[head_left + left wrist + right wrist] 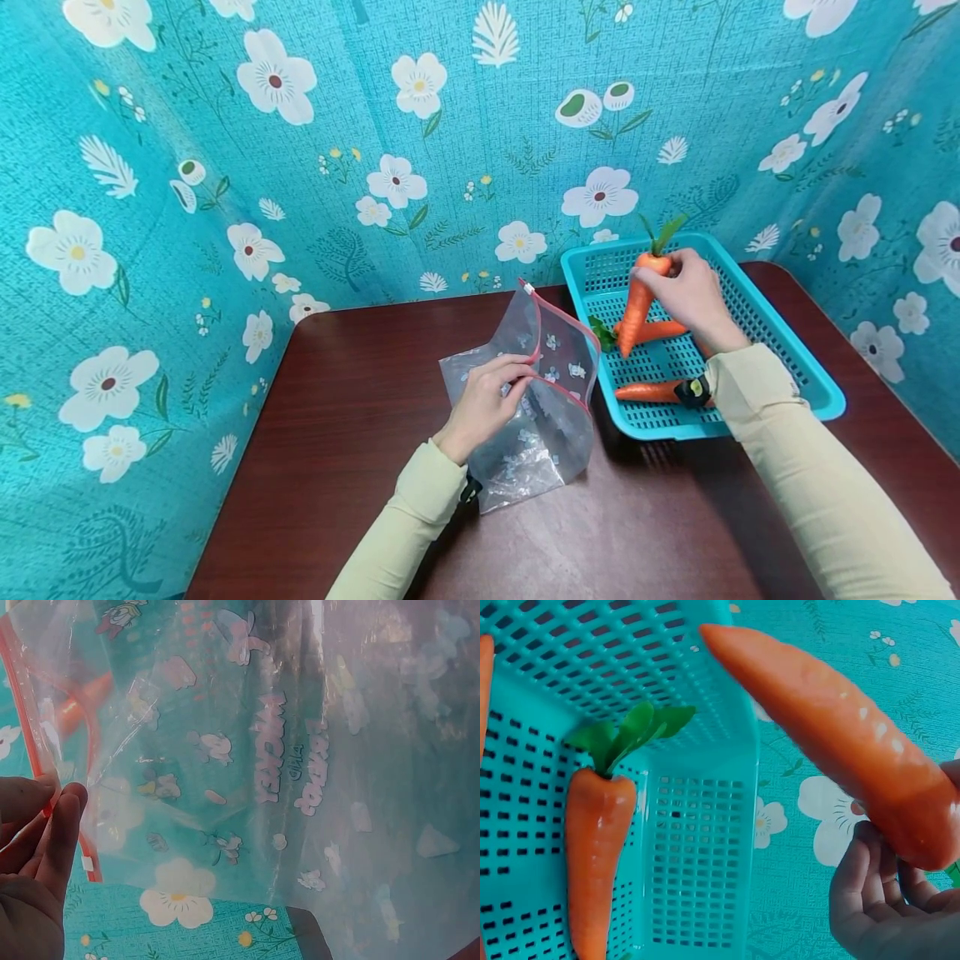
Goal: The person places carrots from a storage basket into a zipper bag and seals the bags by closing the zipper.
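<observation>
My right hand [693, 292] grips an orange carrot [637, 304] near its leafy top, holding it tip-down above the turquoise basket [795, 358]. In the right wrist view the held carrot [840, 727] slants across, its thick end at the fingers. Another carrot [600, 855] with green leaves lies inside the basket, and a further carrot [647, 392] rests nearer its front side. My left hand [491, 400] pinches the red-edged rim of a clear zip bag [525, 450], whose mouth gapes toward the basket. Cartoon prints cover the bag [217, 750] in the left wrist view.
A dark reddish-brown table [337, 433] lies under the bag and basket. Behind and at both sides hangs a turquoise flowered cloth [450, 167]. A white slider [528, 288] sits at the far corner of the bag's zip. The basket stands close to the back cloth.
</observation>
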Demonstrator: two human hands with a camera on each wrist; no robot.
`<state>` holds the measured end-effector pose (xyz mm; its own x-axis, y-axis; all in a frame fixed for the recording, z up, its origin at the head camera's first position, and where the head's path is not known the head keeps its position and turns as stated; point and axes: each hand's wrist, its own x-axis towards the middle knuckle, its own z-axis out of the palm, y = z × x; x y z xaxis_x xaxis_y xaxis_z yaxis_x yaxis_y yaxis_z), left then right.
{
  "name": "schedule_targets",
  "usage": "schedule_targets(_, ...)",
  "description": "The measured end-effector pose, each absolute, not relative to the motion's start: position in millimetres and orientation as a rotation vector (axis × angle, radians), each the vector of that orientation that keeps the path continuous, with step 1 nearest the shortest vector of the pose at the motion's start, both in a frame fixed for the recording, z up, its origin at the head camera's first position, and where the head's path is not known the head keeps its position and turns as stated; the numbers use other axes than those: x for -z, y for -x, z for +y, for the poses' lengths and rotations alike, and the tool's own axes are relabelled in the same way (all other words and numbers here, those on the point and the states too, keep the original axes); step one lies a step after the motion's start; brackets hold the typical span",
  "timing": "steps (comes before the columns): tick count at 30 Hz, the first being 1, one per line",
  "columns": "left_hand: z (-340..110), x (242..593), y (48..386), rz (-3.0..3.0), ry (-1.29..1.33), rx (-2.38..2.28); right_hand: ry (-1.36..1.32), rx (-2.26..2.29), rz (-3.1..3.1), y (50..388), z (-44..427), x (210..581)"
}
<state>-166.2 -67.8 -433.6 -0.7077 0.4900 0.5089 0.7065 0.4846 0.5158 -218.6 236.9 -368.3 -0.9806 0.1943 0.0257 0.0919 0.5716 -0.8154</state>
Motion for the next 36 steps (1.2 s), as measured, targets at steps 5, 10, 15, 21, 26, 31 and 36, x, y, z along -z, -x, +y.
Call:
schedule_targets(5, -67.2, 433.4, 166.1, -2.451, 1.012, 1.067, 0.277, -1.409, -2.626, 218.6, 234.8, 365.6)
schedule_targets(10, -67.3, 433.1, 166.2, -2.453, 1.007, 1.065, 0.305, -1.509, -2.544, 217.5, 229.7, 357.9)
schedule_targets(15, -67.4, 432.7, 166.2, -2.447, 1.014, 1.060, 0.312, -1.551, -2.506, 215.6, 224.1, 351.6)
schedule_targets(21, -67.2, 432.0, 166.1, -2.449, 1.017, 1.061, 0.241, -1.554, -2.510, 211.9, 215.8, 348.2)
schedule_targets(26, -67.5, 431.6, 165.8, -2.459, 1.012, 1.063, 0.161, -1.563, -2.505, 208.8, 206.6, 345.7)
schedule_targets(31, -67.6, 431.7, 166.1, -2.460, 1.012, 1.059, 0.108, -1.534, -2.543, 206.2, 197.9, 345.3)
schedule_targets(36, -67.7, 432.6, 166.7, -2.457, 1.017, 1.065, 0.069, -1.442, -2.608, 204.1, 190.0, 345.0)
